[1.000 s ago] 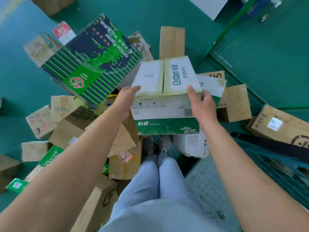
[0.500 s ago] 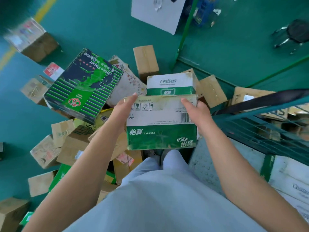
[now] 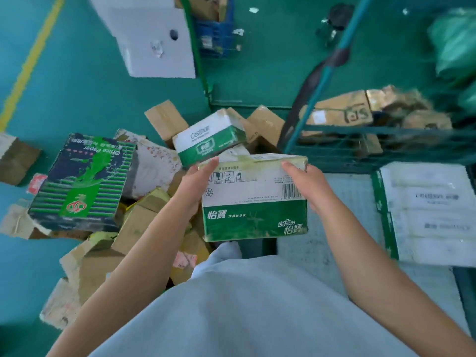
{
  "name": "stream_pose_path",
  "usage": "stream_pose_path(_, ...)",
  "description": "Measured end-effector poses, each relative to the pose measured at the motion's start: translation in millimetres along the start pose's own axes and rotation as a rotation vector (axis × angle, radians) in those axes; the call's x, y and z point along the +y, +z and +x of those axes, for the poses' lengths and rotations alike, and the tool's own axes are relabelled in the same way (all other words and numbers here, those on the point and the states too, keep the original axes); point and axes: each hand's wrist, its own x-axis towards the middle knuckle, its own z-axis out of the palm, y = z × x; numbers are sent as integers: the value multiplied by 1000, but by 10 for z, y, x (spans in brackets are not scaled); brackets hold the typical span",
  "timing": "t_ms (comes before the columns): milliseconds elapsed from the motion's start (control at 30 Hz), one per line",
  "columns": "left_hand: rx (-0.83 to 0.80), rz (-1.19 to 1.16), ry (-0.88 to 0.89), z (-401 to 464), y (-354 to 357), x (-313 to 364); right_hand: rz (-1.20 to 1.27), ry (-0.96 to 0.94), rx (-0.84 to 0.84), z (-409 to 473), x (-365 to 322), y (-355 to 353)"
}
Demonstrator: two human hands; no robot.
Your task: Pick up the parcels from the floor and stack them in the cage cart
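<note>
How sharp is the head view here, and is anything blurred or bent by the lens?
Head view: the held box and both hands, left hand and right hand, are fairly sharp; the cart and brown parcels at right smear with motion; the wide lens bends the edges.

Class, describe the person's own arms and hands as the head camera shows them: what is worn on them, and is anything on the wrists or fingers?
Both forearms are bare to the frame's lower edge, with no sleeves in view. The left hand and right hand wear no gloves; no watch, bracelet or ring shows. A pale grey-blue garment covers the torso between the arms.
</note>
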Motion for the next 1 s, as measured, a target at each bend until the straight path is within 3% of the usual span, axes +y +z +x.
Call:
stream_pose_path(433, -447, 488, 83, -1022, 2377, -484, 344, 204, 423, -1434, 2023, -1838)
stream_pose_path(767, -743, 830, 108, -1443, 3474, -882, 667, 399, 705, -2220, 3101, -2028)
stream_pose_path(1000, -918, 1076, 85, -1254, 4171, -1139, 870, 545, 834, -2385, 3400, -1895)
